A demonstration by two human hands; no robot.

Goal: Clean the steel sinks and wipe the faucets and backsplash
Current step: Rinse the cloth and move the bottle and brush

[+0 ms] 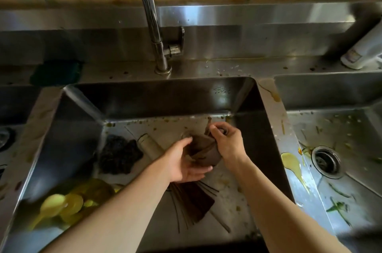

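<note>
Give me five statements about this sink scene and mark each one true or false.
1. Both hands, left hand and right hand, hold a brown cloth. True.
2. Water is running from the faucet. False: no stream is visible.
3. A dark scrubber lies on the middle sink floor. True.
4. The right sink is spotless. False: it has yellow smears and green scraps.
5. A white bottle lies in the middle sink. False: it leans on the ledge behind the right sink.

Yellow spoons [62, 207], dark scrubber [118, 154], white bottle [363, 50], green sponge [55, 73].
</note>
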